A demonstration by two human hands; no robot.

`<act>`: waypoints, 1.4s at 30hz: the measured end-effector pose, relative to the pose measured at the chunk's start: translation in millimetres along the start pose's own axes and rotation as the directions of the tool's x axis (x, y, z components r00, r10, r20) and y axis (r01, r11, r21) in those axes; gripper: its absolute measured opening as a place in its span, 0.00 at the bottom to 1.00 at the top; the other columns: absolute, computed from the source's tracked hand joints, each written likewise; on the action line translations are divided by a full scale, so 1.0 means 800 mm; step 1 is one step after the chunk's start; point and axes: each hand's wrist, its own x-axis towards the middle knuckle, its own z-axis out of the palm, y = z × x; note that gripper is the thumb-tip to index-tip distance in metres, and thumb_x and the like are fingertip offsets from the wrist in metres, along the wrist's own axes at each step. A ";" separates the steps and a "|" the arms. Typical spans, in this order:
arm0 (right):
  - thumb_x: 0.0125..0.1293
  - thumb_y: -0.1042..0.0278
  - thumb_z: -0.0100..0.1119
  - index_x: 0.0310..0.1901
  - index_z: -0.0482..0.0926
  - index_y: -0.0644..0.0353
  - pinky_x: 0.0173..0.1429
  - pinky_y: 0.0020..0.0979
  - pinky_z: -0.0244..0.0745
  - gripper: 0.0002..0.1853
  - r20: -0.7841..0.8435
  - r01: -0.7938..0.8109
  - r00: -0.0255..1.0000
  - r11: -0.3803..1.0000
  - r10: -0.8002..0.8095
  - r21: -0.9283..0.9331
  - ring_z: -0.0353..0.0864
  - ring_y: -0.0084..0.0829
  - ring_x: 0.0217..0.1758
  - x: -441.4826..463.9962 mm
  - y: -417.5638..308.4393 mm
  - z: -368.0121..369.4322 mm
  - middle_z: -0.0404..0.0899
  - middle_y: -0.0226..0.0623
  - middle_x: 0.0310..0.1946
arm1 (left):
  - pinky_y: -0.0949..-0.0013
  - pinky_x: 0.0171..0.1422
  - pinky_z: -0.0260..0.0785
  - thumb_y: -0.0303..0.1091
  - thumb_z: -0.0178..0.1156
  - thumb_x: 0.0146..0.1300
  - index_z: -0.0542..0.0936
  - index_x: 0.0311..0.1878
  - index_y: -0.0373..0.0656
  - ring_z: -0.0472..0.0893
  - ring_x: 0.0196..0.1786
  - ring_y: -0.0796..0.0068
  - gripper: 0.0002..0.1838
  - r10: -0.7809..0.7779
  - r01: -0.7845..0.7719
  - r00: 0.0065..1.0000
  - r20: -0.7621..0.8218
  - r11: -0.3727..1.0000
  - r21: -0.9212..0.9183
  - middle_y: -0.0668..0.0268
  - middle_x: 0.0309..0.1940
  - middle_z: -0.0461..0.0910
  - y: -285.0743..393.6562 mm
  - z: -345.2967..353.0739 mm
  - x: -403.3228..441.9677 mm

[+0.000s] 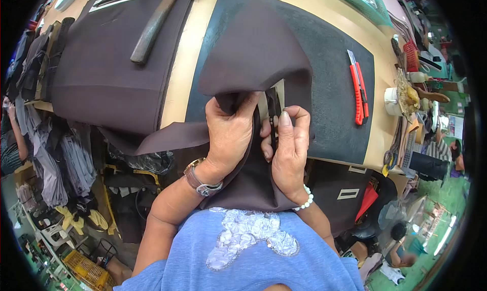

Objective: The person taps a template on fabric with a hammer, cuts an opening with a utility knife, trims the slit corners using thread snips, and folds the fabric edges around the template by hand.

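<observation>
My left hand (pixel 228 133) is closed on a folded dark brown piece of material (pixel 258 52), its thumb pressed beside a slot in the piece. A pale strip (pixel 280 91) edges this slot, and a narrow black strip that looks like a zipper (pixel 273 108) runs along it. On the other side, my right hand (pixel 290 149) pinches the slot's edge between thumb and fingers. The material bulges up beyond my hands and hangs down against my blue shirt. Under it lies a black mat (pixel 335 93). Folds hide some of my left fingertips.
A red utility knife (pixel 359 88), blade out, lies on the mat's right. To the left, a hammer (pixel 157 27) rests on stacked brown pieces (pixel 111 62). A white glue pot (pixel 393 102) with a brush and scissors (pixel 389 161) are at the table's right edge.
</observation>
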 end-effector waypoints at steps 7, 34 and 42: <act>0.75 0.67 0.41 0.48 0.57 0.58 0.20 0.15 0.54 0.08 -0.020 0.028 0.999 0.992 -0.026 0.124 0.58 0.11 0.18 0.000 0.004 0.011 0.70 0.32 0.27 | 0.73 0.56 0.65 0.24 0.64 0.60 0.77 0.49 0.40 0.75 0.50 0.80 0.13 0.089 -0.090 0.996 -0.004 0.995 -0.039 0.70 0.46 0.78 -0.002 -0.006 -0.007; 0.50 0.77 0.66 0.45 0.79 0.61 0.22 0.22 0.65 0.18 0.392 0.609 0.778 0.432 -0.491 -0.666 0.70 0.18 0.20 0.032 -0.039 -0.046 0.69 0.25 0.19 | 0.74 0.51 0.68 0.29 0.63 0.62 0.79 0.48 0.36 0.77 0.45 0.81 0.12 -0.128 0.131 0.988 0.084 0.991 -0.030 0.67 0.43 0.81 0.011 -0.006 0.007; 0.45 0.78 0.62 0.35 0.80 0.56 0.25 0.27 0.72 0.12 0.664 0.814 0.454 -0.027 -0.595 -0.581 0.78 0.27 0.25 0.073 -0.044 -0.046 0.74 0.30 0.29 | 0.77 0.49 0.68 0.27 0.60 0.64 0.80 0.45 0.33 0.77 0.43 0.84 0.09 -0.109 0.098 0.982 0.155 0.992 0.077 0.68 0.41 0.82 0.012 -0.009 0.003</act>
